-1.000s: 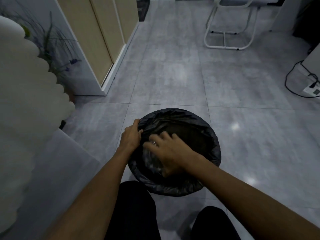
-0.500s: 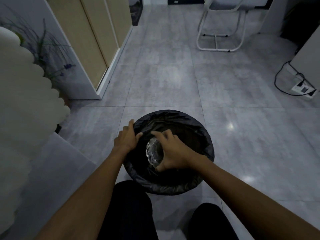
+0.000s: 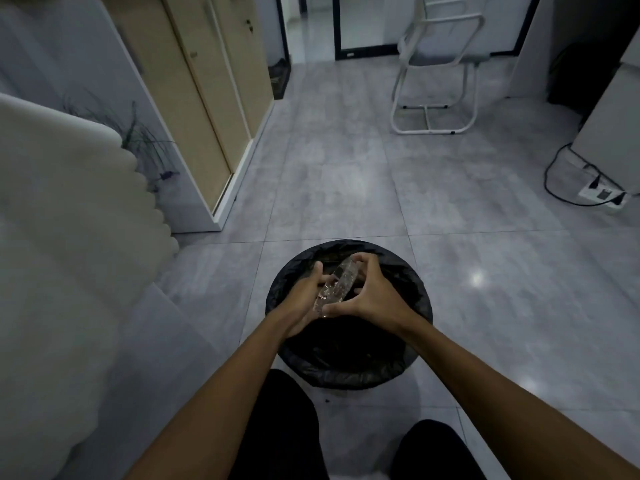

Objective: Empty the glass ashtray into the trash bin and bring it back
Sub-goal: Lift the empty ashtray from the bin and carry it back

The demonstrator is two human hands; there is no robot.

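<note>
Nearest the camera, 2 dark-clothed knees (image 3: 284,427) are seen just short of the trash bin (image 3: 420,306), which serves here as the landmark. The bin is round, lined with a black plastic bag (image 3: 346,372), and stands on the grey tiled floor (image 3: 329,188). What lies inside it cannot be made out; the interior reads only as dark folds of liner.

Directly above the bin's mouth the glass ashtray (image 3: 337,285) is held tipped on edge, its rim running from near-left to far-right. The right hand (image 3: 372,292) is clamped on it, fingers over the far rim and thumb at the near rim. The left hand (image 3: 304,296) is pressed flat against its other face, fingers extended rather than curled, so it is supporting, not clasping. Whether anything remains in the ashtray cannot be told.

The ashtray is judged to be thick cut glass: heavy for its size, rigid, slick and breakable if dropped onto tile. A hold across opposite rims, as shown, is judged the safest, with the facets giving some purchase.

Left of the bin a pale scalloped cushion (image 3: 69,209) is seen, and beyond it wooden cabinet doors (image 3: 207,98). Far beyond the bin, to the right, a white folding chair (image 3: 436,74) stands, with a power strip (image 3: 602,195) and its cable further right.
</note>
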